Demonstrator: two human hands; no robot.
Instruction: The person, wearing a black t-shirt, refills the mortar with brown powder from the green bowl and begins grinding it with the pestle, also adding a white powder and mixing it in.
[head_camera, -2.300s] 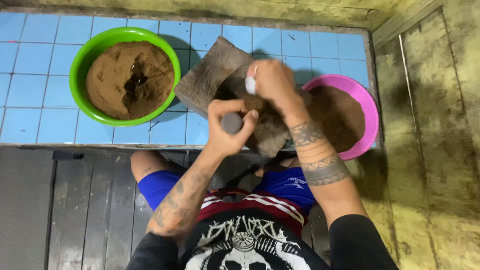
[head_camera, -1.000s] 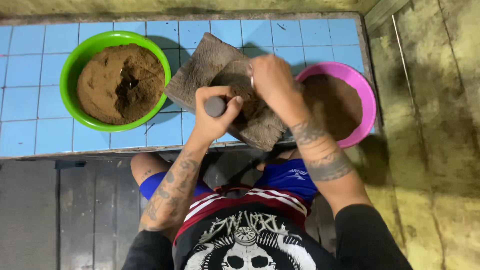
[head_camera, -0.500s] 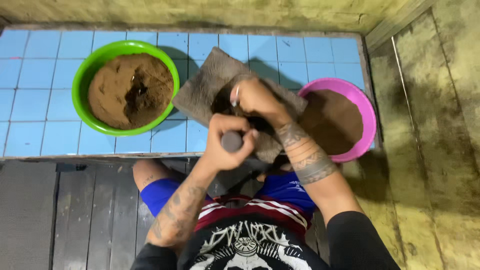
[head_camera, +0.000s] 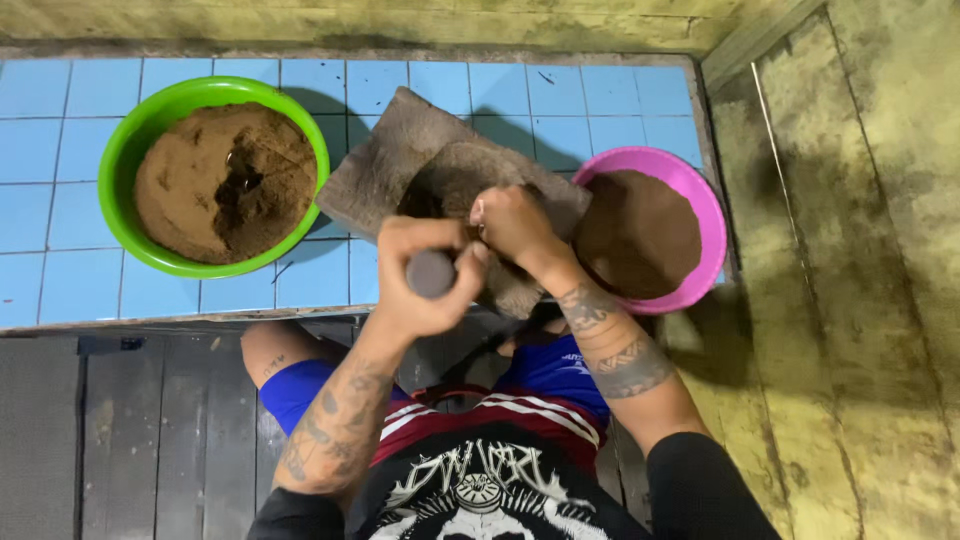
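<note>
Roller (head_camera: 432, 272), a dark stone cylinder, lies across the near edge of the slab (head_camera: 400, 160), end-on to the camera, on the blue-tiled surface (head_camera: 60, 140).

Head view, the only 1 supplied:

1. Left hand (head_camera: 425, 275): fingers wrapped tight around the near end of the roller; the round grey end face shows between thumb and fingers. Grip closed on the roller.
2. Right hand (head_camera: 512, 222): curled over the far part of the roller, knuckles up, pressing down onto the slab. Grip appears closed on the roller, though the stone under this hand is hidden.
3. Slab: flat, grey-brown, set at an angle between 2 bowls. A dark smear of paste (head_camera: 425, 200) lies just beyond the hands.
4. Green bowl (head_camera: 125, 150), left of the slab: holds brown ground material with a dark hollow near its middle.
5. Pink bowl (head_camera: 690, 200), right of the slab and touching its edge: holds darker, smoother brown material.

Judgement: the step in hand is grinding, with both hands bearing on the roller over the paste. The next move calls for even downward pressure from both hands and a straight push along the slab, keeping the paste under the stone and off the slab's edges.
</note>
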